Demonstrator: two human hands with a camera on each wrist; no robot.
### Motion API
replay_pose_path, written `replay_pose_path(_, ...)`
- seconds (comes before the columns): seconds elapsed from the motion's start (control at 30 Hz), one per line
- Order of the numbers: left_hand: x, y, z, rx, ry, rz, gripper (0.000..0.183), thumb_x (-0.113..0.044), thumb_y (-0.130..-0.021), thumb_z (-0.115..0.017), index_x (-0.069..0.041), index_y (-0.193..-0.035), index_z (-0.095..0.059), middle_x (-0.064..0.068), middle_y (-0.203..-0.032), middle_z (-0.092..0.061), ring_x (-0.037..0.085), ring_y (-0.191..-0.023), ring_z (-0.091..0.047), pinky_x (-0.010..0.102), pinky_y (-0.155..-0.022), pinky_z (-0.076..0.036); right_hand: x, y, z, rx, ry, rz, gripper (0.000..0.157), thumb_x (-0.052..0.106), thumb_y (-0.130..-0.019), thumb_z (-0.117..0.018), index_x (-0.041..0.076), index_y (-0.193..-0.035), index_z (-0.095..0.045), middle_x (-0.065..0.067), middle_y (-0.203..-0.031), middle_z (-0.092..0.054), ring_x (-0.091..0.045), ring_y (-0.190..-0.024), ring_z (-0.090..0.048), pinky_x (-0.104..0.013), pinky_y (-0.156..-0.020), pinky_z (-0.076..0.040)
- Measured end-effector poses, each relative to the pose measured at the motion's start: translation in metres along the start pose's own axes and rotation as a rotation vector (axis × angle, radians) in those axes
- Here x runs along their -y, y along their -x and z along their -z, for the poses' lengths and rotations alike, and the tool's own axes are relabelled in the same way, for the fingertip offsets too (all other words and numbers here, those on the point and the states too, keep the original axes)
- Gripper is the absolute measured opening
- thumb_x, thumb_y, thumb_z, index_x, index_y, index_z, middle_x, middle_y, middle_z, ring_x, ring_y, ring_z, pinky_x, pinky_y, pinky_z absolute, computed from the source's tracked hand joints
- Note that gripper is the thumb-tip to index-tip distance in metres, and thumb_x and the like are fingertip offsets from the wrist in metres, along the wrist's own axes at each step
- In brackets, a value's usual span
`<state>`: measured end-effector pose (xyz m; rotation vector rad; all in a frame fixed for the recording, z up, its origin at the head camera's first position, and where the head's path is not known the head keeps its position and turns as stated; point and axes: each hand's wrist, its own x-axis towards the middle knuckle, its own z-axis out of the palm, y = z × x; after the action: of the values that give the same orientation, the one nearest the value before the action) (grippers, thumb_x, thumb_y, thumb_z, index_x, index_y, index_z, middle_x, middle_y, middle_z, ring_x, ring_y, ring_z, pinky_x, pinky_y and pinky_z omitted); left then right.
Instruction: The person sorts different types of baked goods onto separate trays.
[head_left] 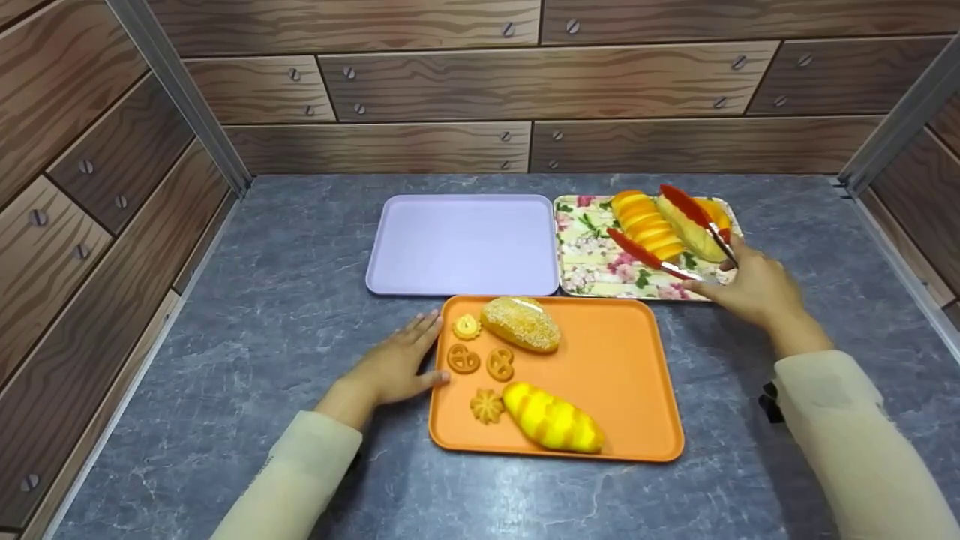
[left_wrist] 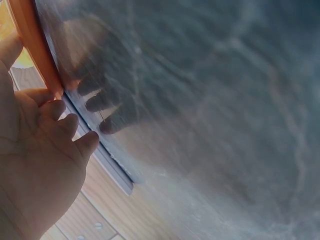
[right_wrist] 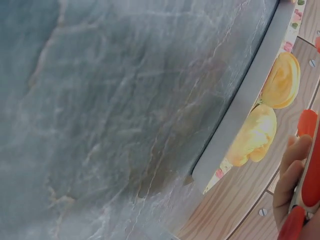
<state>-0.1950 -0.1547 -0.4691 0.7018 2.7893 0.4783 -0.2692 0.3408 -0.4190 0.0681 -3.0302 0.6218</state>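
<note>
My right hand (head_left: 757, 292) grips a pair of tongs (head_left: 636, 249) with red tips, spread apart over the floral tray (head_left: 581, 259) at the back right. Between and beneath the tips lie an orange-striped bread (head_left: 646, 223) and a pale long bun (head_left: 688, 229); another orange-yellow bread (head_left: 716, 215) is partly covered by the tongs. The right wrist view catches the fingers and the red tongs (right_wrist: 311, 172) at its right edge. My left hand (head_left: 394, 366) rests with extended fingers at the left rim of the orange tray (head_left: 615, 360), its thumb over the rim.
On the orange tray are a seeded bun (head_left: 521, 324), a yellow striped bread (head_left: 551, 420), two pretzels (head_left: 463, 358) and two small cookies (head_left: 487, 406). A bare lilac tray (head_left: 465, 244) stands behind it, against the floral one. Wood-patterned walls (head_left: 480, 82) enclose the grey table.
</note>
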Motion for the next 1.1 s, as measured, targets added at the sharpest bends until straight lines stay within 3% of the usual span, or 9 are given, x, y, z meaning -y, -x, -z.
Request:
replay_pose_path(0.27,-0.001,0.001,0.001,0.0,0.003,0.009,0.083,-0.051,-0.092,-0.055,-0.009,-0.153,-0.018,0.006,-0.158,-0.014,0.024,-0.143,-0.012,0.045,-0.113,-0.016,0.007,0.01,-0.001,-0.065,-0.035,0.048,0.11,0.057,-0.076,-0.071,-0.01,-0.146,-0.02,-0.044,-0.128,-0.04,-0.06,-0.111,-0.04,-0.069,-0.089,-0.034)
replay_pose_path(0.43,0.0,0.0,0.001,0.003,0.004,0.008,0.083,-0.051,-0.092,-0.055,-0.01,-0.153,-0.018,0.006,-0.158,-0.014,0.024,-0.143,-0.011,0.045,-0.114,-0.016,0.014,0.017,-0.006,-0.095,-0.066,0.108,0.106,0.057,-0.074,-0.074,-0.01,-0.143,-0.031,-0.028,-0.11,-0.057,-0.051,-0.098,-0.052,-0.064,-0.081,-0.04)
replay_pose_path(0.57,0.001,0.0,0.0,0.001,0.004,0.005,0.082,-0.051,-0.092,-0.055,-0.009,-0.153,-0.019,0.006,-0.158,-0.015,0.024,-0.143,-0.012,0.045,-0.113,-0.017,0.023,0.023,-0.012,-0.108,-0.083,0.182,0.093,0.055,-0.073,-0.076,-0.007,-0.135,-0.044,-0.018,-0.099,-0.059,-0.038,-0.085,-0.055,-0.056,-0.072,-0.043)
replay_pose_path(0.67,0.001,0.0,-0.001,-0.001,0.005,0.004,0.082,-0.051,-0.092,-0.055,-0.009,-0.153,-0.019,0.007,-0.158,-0.015,0.024,-0.143,-0.012,0.045,-0.113,-0.017,0.031,0.028,-0.015,-0.085,-0.095,0.219,0.094,0.052,-0.072,-0.078,-0.009,-0.135,-0.044,-0.021,-0.099,-0.06,-0.037,-0.084,-0.055,-0.055,-0.073,-0.044)
replay_pose_path(0.83,0.0,0.001,0.0,0.003,0.004,0.005,0.082,-0.051,-0.092,-0.055,-0.009,-0.153,-0.019,0.006,-0.158,-0.015,0.024,-0.143,-0.012,0.045,-0.113,-0.017,0.046,0.039,-0.018,0.022,-0.089,0.234,0.107,0.055,-0.074,-0.075,-0.01,-0.144,-0.028,-0.029,-0.116,-0.057,-0.032,-0.082,-0.055,-0.053,-0.076,-0.046)
replay_pose_path(0.97,0.0,0.0,0.0,0.009,-0.002,0.01,0.082,-0.052,-0.092,-0.054,-0.01,-0.153,-0.018,0.006,-0.158,-0.015,0.024,-0.143,-0.012,0.045,-0.114,-0.017,0.056,0.046,-0.023,0.102,-0.114,0.256,0.106,0.054,-0.075,-0.075,-0.007,-0.146,-0.027,-0.017,-0.109,-0.062,-0.018,-0.061,-0.051,-0.037,-0.06,-0.045)
replay_pose_path(1.1,0.0,0.0,0.0,0.01,-0.004,0.016,0.083,-0.052,-0.092,-0.054,-0.01,-0.153,-0.018,0.005,-0.158,-0.014,0.023,-0.143,-0.012,0.045,-0.113,-0.017,0.063,0.05,-0.029,0.149,-0.141,0.299,0.097,0.047,-0.076,-0.077,-0.007,-0.144,-0.034,-0.007,-0.102,-0.062,-0.013,-0.053,-0.045,-0.029,-0.05,-0.04)
